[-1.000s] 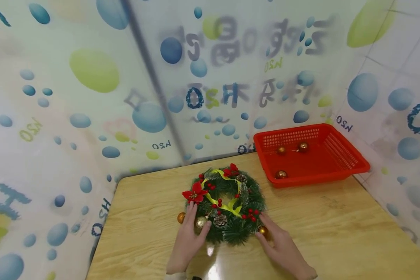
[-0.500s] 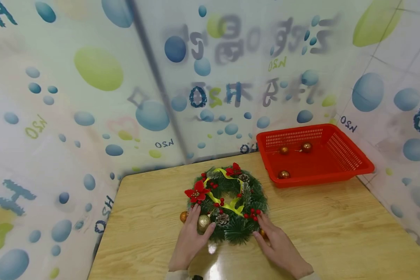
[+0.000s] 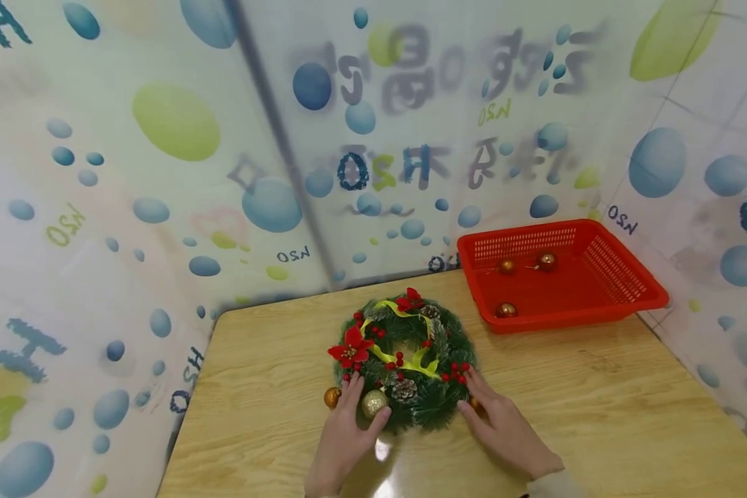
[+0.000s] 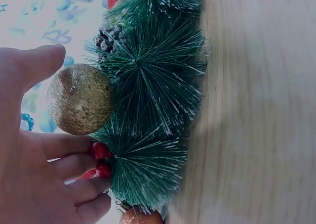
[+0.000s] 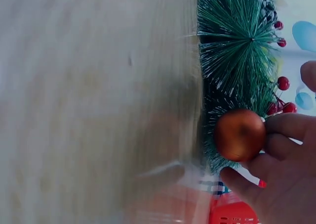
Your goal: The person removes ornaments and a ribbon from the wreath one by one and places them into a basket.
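Observation:
On the table lies a green Christmas wreath [image 3: 438,404] with red poinsettias [image 3: 351,347], berries, pinecones [image 3: 404,390] and a yellow ribbon [image 3: 426,368]. My left hand [image 3: 346,439] touches its near left edge with fingers extended. In the left wrist view, the glittery gold bauble [image 4: 80,99] sits between thumb and fingers, and the fingertips meet red berries [image 4: 101,159]. An orange bauble [image 3: 333,397] hangs just left of that hand. My right hand [image 3: 509,430] touches the near right edge, fingers loosely spread. Beside them is a copper-orange bauble [image 5: 240,135], mostly hidden in the head view.
A red plastic basket [image 3: 563,319] stands at the back right of the wooden table [image 3: 261,401], with three baubles [image 3: 547,261] inside. Behind and at both sides rise walls covered in patterned sheeting [image 3: 274,104].
The wreath has turned slightly counter-clockwise as seen from above: its near baubles and pinecone shifted right, its far poinsettia left. Both hands have moved a little with it.

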`<act>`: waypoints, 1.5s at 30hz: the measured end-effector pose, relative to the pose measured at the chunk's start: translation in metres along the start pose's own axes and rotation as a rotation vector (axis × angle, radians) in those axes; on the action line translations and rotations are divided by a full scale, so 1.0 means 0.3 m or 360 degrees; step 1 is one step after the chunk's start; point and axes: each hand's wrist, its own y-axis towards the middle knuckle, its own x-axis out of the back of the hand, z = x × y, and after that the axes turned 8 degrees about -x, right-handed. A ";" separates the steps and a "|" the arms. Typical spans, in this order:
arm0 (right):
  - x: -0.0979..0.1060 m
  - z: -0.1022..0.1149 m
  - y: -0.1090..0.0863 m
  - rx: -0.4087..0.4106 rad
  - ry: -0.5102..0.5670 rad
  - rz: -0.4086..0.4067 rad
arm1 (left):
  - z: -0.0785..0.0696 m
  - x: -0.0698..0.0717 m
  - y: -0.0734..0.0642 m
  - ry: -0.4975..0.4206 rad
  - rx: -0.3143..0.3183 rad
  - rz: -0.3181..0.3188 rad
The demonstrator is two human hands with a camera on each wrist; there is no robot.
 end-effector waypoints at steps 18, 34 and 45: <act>0.044 -0.056 0.090 -0.0005 0.0003 0.0129 | -0.025 -0.050 -0.071 0.0081 -0.0091 -0.0092; 0.044 -0.078 0.097 0.0057 0.0072 0.0013 | -0.042 -0.037 -0.102 0.0123 -0.0183 -0.0194; 0.045 -0.096 0.050 0.0086 0.0103 -0.0330 | -0.027 0.008 -0.079 0.0063 -0.0100 -0.0231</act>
